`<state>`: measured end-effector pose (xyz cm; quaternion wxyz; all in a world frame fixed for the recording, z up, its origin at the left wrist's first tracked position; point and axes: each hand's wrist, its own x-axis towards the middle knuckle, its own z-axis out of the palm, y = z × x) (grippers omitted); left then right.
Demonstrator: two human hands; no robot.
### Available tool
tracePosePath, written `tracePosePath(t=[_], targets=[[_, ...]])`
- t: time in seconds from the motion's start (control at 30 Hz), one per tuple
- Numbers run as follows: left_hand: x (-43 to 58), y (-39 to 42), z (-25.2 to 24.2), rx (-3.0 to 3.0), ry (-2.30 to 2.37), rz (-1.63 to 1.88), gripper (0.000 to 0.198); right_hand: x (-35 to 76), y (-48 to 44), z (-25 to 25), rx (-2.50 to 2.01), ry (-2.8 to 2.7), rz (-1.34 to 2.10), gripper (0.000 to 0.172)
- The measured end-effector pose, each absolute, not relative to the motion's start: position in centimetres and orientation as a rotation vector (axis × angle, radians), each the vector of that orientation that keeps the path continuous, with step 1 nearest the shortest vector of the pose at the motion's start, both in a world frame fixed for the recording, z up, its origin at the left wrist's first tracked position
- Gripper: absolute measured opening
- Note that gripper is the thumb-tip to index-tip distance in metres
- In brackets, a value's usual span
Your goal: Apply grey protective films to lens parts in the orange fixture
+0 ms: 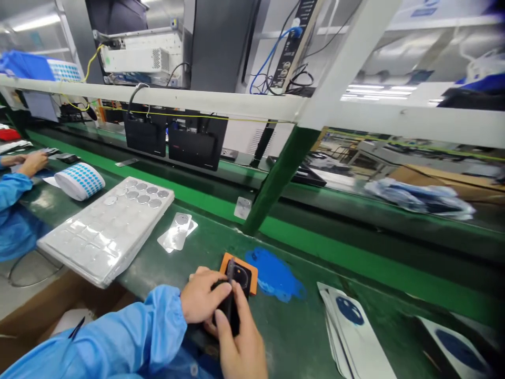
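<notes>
My left hand [202, 301] and my right hand [239, 342] are both closed around a small black device [232, 302] at the near edge of the green bench. The device stands on end over an orange block [252, 276] that lies flat on the bench. My left fingers wrap its left side, and my right thumb presses up along its front. Just right of the block is a patch of blue film [276, 276]. My sleeves are light blue.
A clear blister tray [100, 231] with round metal discs lies to the left, beside two loose foil pieces [177, 234] and a roll of blue dot stickers [81, 180]. White sheets with blue circles [355, 326] lie at right. A co-worker's hand [31, 163] rests far left. A green post [282, 171] rises ahead.
</notes>
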<state>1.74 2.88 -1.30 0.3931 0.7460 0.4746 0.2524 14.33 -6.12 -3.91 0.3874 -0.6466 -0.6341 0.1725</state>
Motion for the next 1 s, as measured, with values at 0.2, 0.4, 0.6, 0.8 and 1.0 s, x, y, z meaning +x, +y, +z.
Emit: tracePosePath(t=[0.2,0.4,0.6,0.8,1.0], targets=[[-3.5,7.9,0.5,1.643,1.18,0.813,0.034,12.4,-4.7,0.0,-1.332,-1.737,0.547,0.069],[-8.8,16.9,0.4,1.982,1.84,0.643,0.05,18.4,-0.4,-2.2,-1.498,-1.596,0.314,0.052],[-8.3,16.8,1.9,2.187,1.961,0.719,0.041,23.3,0.9,-4.0,-1.569,-0.896,0.368,0.092],[-15.4,14.9,9.8,2.395,2.006,0.852,0.025,23.7,0.3,-2.7,-1.96,-0.893,0.722,0.056],[-27.5,19.3,12.1,1.895,2.589,0.379,0.024,21.6,1.1,-3.4,-1.985,-1.019,0.908,0.066]])
